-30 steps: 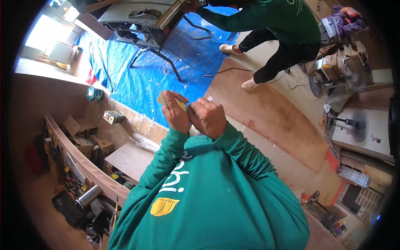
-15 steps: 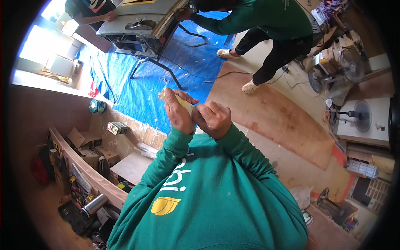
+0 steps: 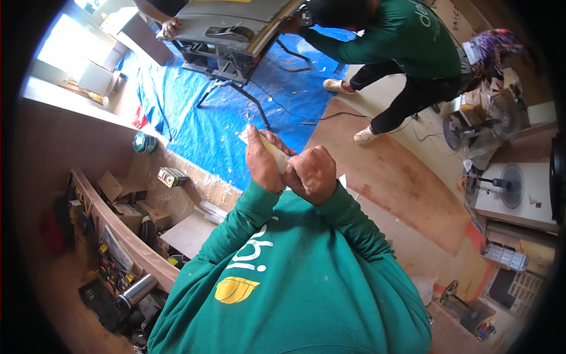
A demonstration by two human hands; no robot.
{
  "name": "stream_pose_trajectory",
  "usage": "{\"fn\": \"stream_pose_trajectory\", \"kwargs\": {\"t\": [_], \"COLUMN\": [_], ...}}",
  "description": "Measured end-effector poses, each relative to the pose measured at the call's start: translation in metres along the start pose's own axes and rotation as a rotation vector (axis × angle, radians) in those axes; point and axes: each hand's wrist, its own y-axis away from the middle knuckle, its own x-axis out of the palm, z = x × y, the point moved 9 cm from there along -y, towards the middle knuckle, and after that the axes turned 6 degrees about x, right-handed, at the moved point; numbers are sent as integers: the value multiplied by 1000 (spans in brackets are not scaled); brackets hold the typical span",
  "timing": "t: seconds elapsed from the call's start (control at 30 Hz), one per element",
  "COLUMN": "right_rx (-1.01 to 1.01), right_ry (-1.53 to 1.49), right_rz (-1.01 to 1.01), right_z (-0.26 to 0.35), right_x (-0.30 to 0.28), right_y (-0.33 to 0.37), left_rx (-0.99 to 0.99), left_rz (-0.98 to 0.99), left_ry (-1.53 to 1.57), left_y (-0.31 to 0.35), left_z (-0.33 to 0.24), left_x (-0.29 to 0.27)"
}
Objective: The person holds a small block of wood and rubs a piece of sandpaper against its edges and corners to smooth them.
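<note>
My left hand (image 3: 264,162) is wrapped around a pale yellow, elongated piece (image 3: 276,154), its thumb pointing up and away from me. What kind of thing this is, I cannot make out. Pressed close against its near right end is my right hand (image 3: 312,174), with the fingers curled into a pinch. Those fingers cover whatever they grip. Both hands are held together in front of my chest, above the floor.
Ahead, a grey-topped machine table (image 3: 218,23) stands on folding legs over a blue tarp (image 3: 177,112). A co-worker (image 3: 407,47) bends at its right; another person's hand (image 3: 171,26) rests at its left. A cable (image 3: 336,116) crosses the floor. A brown board (image 3: 389,171) lies to the right.
The surroundings have shifted a little right and down in the picture. My hands remain together around the pale yellow piece, the right fingers curled more tightly. The co-worker stays bent at the table.
</note>
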Motion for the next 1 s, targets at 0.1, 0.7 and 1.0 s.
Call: {"fn": "stream_pose_trajectory", "kwargs": {"t": [0.1, 0.7, 1.0], "right_rx": [74, 689, 940], "right_ry": [1, -362, -588], "right_rz": [69, 149, 290], "right_z": [10, -2, -15], "right_x": [20, 104, 152], "right_y": [-12, -54, -44], "left_rx": [-6, -98, 251], "left_rz": [-27, 82, 177], "left_ry": [21, -102, -518], "left_y": [-9, -78, -83], "left_z": [-15, -85, -110], "left_x": [-14, -55, -58]}}
